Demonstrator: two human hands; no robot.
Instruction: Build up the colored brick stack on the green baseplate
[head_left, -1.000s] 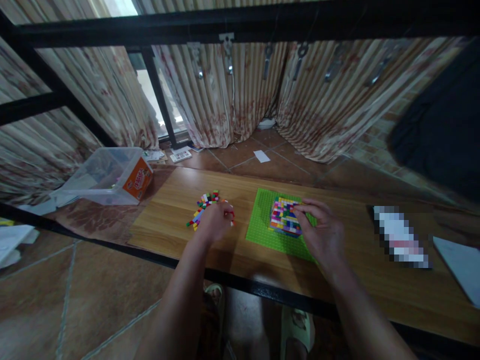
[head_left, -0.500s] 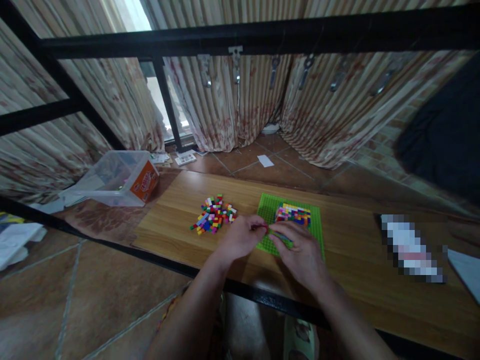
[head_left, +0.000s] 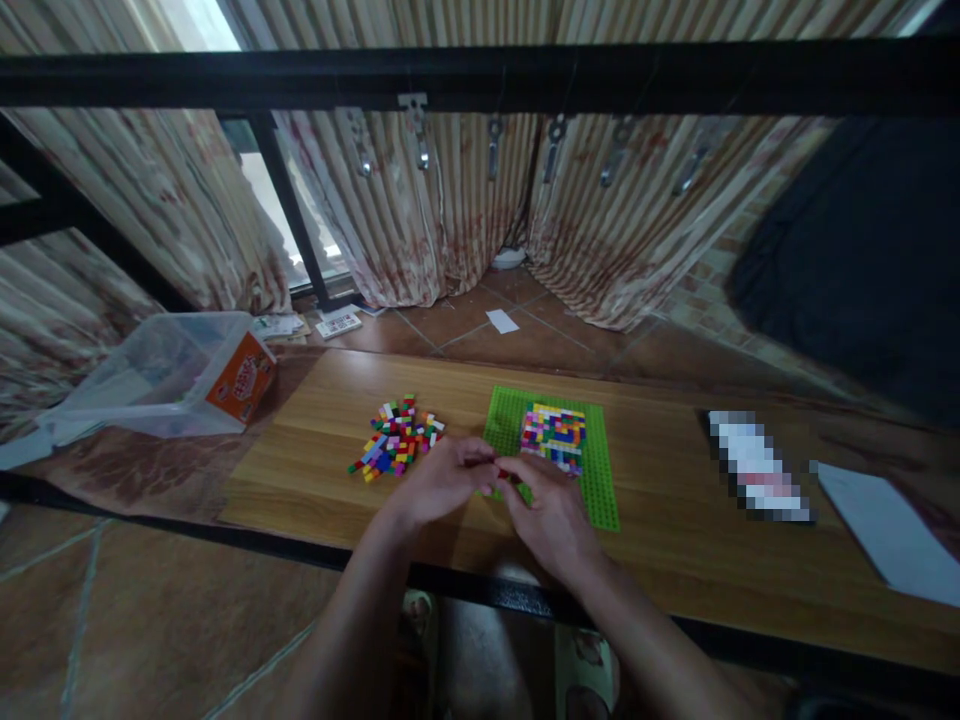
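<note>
My left hand (head_left: 442,482) and my right hand (head_left: 546,510) meet over the near left edge of a green studded baseplate (head_left: 600,490). Their fingertips are pinched together around a small red toy brick (head_left: 501,473), which they mostly hide. Just beyond my right hand, a block of tightly joined multicoloured bricks (head_left: 553,425) sits on the baseplate. Left of my left hand, a loose pile of small coloured bricks (head_left: 394,440) lies on the wooden table.
The low wooden table (head_left: 292,450) has a dark front edge. A clear plastic box (head_left: 157,370) with an orange label stands at the left. A blurred-out, phone-shaped object (head_left: 757,468) and a white sheet (head_left: 889,525) lie at the right. A black rail (head_left: 465,78) crosses beyond the table.
The camera view has turned a little to the right, so the scene has shifted left. My hands stay together around the red brick, and more of the brick block shows past my right hand.
</note>
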